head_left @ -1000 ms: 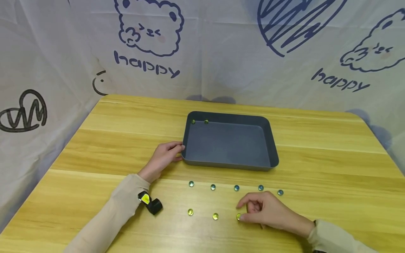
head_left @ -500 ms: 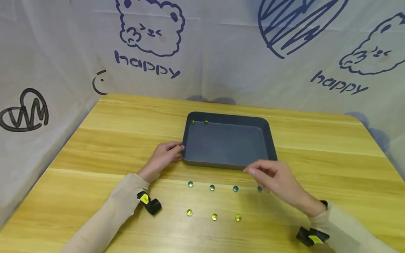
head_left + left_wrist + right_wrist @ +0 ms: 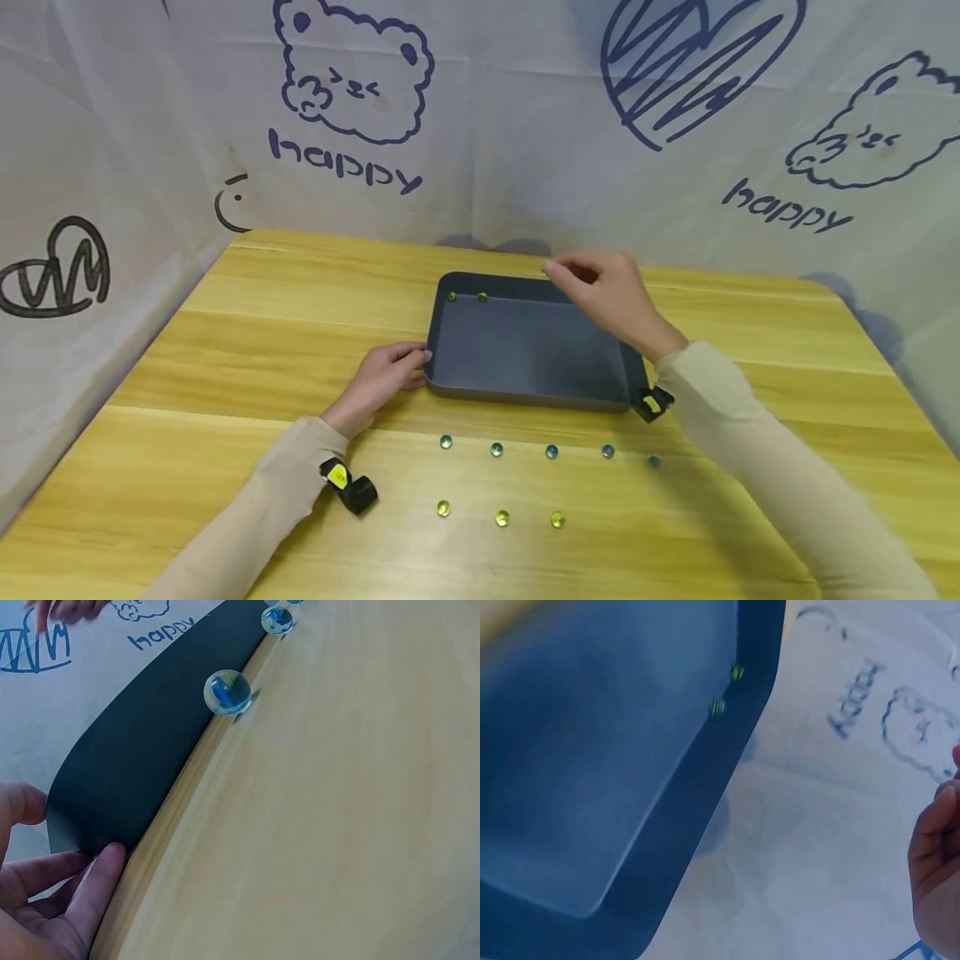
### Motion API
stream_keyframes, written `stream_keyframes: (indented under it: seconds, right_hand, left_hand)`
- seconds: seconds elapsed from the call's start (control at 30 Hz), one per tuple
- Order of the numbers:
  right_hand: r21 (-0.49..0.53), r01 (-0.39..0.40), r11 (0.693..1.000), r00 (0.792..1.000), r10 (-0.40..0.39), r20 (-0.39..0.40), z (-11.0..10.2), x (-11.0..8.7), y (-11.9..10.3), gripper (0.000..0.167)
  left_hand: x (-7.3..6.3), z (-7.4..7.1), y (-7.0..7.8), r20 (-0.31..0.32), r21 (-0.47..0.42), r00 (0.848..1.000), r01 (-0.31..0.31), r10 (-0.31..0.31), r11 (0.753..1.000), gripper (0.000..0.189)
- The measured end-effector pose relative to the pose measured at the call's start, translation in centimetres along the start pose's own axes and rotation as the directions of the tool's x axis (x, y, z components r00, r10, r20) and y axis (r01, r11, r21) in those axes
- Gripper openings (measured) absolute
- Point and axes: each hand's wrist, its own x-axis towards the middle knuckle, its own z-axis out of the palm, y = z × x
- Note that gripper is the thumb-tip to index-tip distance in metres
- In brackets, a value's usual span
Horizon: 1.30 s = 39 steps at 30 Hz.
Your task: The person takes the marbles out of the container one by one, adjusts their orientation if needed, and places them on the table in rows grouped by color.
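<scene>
A dark grey rectangular baking tray (image 3: pixel 525 354) lies near the back of the table, with two yellow-green glass marbles (image 3: pixel 482 297) in its far left corner. My left hand (image 3: pixel 382 375) holds the tray's near left corner, fingers and thumb against its wall. My right hand (image 3: pixel 615 296) is raised over the tray's far right part, fingers bent and thumb near the index finger; no marble shows in it. Several blue-swirled marbles (image 3: pixel 552 452) form a row in front of the tray. Nearer to me, three yellow marbles (image 3: pixel 502 518) make a second row.
The wooden table (image 3: pixel 262 333) reaches back to a white cloth (image 3: pixel 510 150) with drawn bears and hearts. Small black cameras sit on both wrists, the left one (image 3: pixel 358 493) low over the tabletop. The right forearm (image 3: pixel 757 442) crosses the table's right side.
My right hand has left the rightmost yellow marble in the near row, rising and moving forward over the tray. That marble stays on the table. My left hand keeps its place on the tray.
</scene>
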Motion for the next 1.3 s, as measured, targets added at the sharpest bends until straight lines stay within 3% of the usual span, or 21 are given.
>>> stream_keyframes:
  seconds: [0.3,0.57,0.73,0.97,1.13,1.3]
  right_hand:
    - [-0.058,-0.123,0.991,0.991,0.126,0.052,3.1,5.2,1.8,0.026]
    - [0.026,-0.193,0.981,0.981,0.193,0.030,5.4,7.2,2.7,0.024]
    - [0.128,-0.302,0.945,0.953,0.300,0.032,7.0,7.3,3.8,0.027]
    - [0.133,-0.423,0.896,0.906,0.413,0.093,8.5,6.7,5.2,0.028]
    - [0.052,-0.476,0.878,0.876,0.468,0.117,9.4,6.6,5.9,0.029]
    - [-0.063,-0.515,0.855,0.848,0.519,0.105,10.1,7.0,5.0,0.033]
  left_hand:
    - [-0.1,-0.1,0.2,0.004,0.007,1.000,0.008,-0.008,1.000,0.043]
    - [0.1,0.0,0.2,0.000,0.006,1.000,0.002,-0.002,1.000,0.042]
    - [0.0,0.0,0.1,0.007,0.006,1.000,0.005,-0.005,1.000,0.043]
    - [0.0,0.0,-0.1,0.005,0.000,1.000,0.000,0.000,1.000,0.042]
    - [0.1,0.0,-0.1,0.003,-0.001,1.000,-0.006,0.006,1.000,0.042]
    - [0.0,0.1,0.0,0.003,-0.004,1.000,-0.002,0.002,1.000,0.042]
